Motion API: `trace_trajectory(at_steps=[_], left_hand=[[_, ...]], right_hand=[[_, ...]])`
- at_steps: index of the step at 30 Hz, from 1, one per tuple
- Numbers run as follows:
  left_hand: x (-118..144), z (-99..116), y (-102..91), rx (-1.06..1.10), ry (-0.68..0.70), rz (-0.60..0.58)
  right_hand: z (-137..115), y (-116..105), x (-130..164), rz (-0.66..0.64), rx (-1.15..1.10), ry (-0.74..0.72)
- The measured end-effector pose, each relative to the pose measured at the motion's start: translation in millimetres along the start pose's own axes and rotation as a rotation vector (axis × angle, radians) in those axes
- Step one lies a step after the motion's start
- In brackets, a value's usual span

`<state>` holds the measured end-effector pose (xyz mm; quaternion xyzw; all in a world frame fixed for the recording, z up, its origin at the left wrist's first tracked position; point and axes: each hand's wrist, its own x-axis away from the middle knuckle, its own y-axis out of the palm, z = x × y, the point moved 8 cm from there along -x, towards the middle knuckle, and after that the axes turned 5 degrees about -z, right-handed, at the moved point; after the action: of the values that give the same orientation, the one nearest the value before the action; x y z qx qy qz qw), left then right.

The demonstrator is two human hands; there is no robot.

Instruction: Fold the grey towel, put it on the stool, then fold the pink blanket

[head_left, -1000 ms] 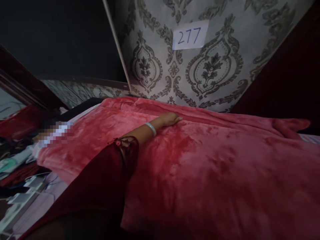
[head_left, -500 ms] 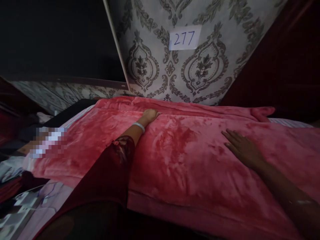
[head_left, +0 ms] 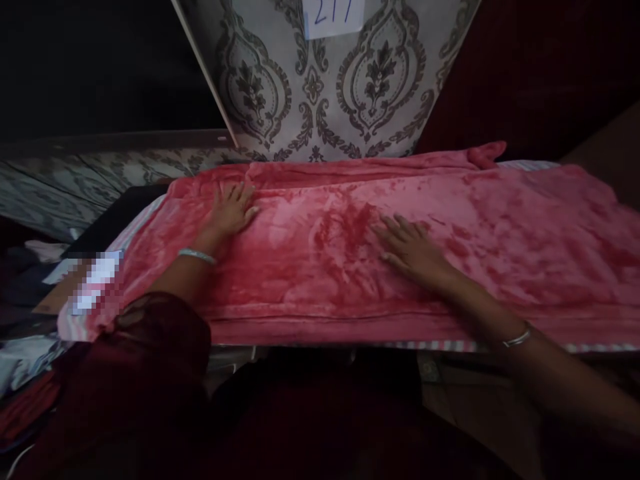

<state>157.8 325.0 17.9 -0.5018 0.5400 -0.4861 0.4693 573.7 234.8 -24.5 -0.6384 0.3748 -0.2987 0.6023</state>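
Note:
A plush pink-red blanket (head_left: 525,227) lies spread across a bed, reaching from left to right. My left hand (head_left: 233,210) rests flat on it near the far left part, fingers apart, a silver bangle on the wrist. Nearer the middle, my right hand (head_left: 410,250) presses palm-down on the blanket with its fingers spread, and a thin bangle shows on that wrist. Neither hand grips anything. A dark red sleeve covers my left upper arm.
Behind the bed stands a wall with grey damask wallpaper (head_left: 320,87) and a white paper label (head_left: 333,15). A striped sheet edge (head_left: 435,345) shows under the blanket's near edge. Clutter of cloth and papers (head_left: 30,347) lies at the left.
My left hand has slid leftward along the blanket's far part. My right hand came in from the right and moved toward the middle. The view has tilted down.

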Motion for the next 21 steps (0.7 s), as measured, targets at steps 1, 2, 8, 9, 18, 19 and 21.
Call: trace_trajectory(at_steps=[1, 2, 8, 9, 18, 19, 21], left_hand=[[8, -4, 9.9, 0.012, -0.002, -0.047], [16, -11, 19.8, 0.028, -0.034, -0.091], [34, -48, 45.6, 0.086, -0.192, -0.135], [34, -49, 45.5, 0.085, -0.187, -0.141], [108, -68, 37.4, 0.064, -0.173, -0.14], [125, -76, 39.9, 0.064, -0.198, -0.14], [157, -94, 46.7, 0.068, -0.269, -0.144]], right_hand=[[-12, 9, 6, -0.013, 0.007, -0.031], [-18, 18, 12, -0.023, 0.014, -0.037], [-6, 41, 26, 0.011, 0.046, 0.038], [-5, 42, 26, 0.01, 0.047, 0.036], [-1, 50, 24, 0.072, 0.021, 0.043], [1, 53, 25, 0.093, 0.013, 0.041], [7, 60, 25, 0.138, -0.005, 0.03]])
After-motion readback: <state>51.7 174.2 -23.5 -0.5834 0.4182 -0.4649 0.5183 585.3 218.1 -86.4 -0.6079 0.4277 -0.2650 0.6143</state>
